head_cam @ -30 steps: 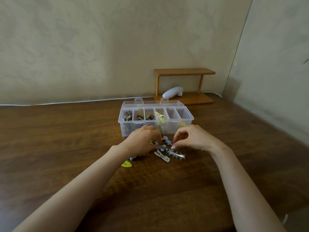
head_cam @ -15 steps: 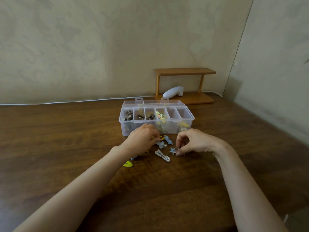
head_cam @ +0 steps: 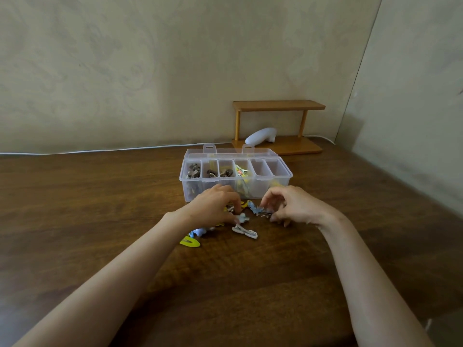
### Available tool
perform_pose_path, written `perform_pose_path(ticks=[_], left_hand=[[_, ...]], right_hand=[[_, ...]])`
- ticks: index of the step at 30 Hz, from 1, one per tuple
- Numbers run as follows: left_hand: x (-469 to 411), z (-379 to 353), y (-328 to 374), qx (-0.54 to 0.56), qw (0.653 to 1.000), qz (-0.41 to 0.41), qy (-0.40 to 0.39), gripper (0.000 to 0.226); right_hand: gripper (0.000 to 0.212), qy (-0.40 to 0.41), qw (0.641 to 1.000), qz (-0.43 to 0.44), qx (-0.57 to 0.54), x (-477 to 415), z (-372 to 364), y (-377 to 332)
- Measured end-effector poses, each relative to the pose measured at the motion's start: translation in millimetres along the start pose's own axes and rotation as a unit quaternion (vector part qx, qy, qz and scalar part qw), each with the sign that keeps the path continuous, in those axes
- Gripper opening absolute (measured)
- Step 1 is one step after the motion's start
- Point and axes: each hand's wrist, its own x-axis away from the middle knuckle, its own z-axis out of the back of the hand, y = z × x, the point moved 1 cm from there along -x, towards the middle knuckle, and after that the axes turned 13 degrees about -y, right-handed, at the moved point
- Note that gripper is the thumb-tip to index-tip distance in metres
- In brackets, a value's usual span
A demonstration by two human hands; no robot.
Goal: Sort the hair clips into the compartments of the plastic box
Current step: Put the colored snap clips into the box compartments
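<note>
Hair clips (head_cam: 241, 217) lie in a small heap on the bench (head_cam: 100, 209), just in front of the plastic box (head_cam: 285, 175). Some sit in the box too: dark ones in the three left parts, bright ones in the fourth.

The step in hand looks like picking from the heap. The right hand (head_cam: 297, 206) has its grip pinched on a blue clip (head_cam: 257, 211) at the heap's right edge. The left hand (head_cam: 213, 209) lies curled over the heap's left side, and I cannot tell if its grip holds a clip. A white clip (head_cam: 245, 231) and a yellow clip (head_cam: 189, 242) lie close by on the wood.

Next, I think, the blue clip must go up over the box wall and drop into the right part, without bumping the box.

The bench is dark brown wood. At the back are a little wooden shelf (head_cam: 278, 105), a white cord (head_cam: 100, 150) and a pale wall (head_cam: 150, 71)
</note>
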Motion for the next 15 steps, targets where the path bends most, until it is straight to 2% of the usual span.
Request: perform_pose_path(ticks=[8,15], left_hand=[[1,0,5,0.003,0.999,-0.013,0.04,0.019],[5,3,11,0.074,0.99,-0.016,0.116,0.021]], right_hand=[[0.026,0.013,1.0,0.002,0.005,0,1,-1],[0.017,0.096,0.994,0.053,0.008,2,5,-2]])
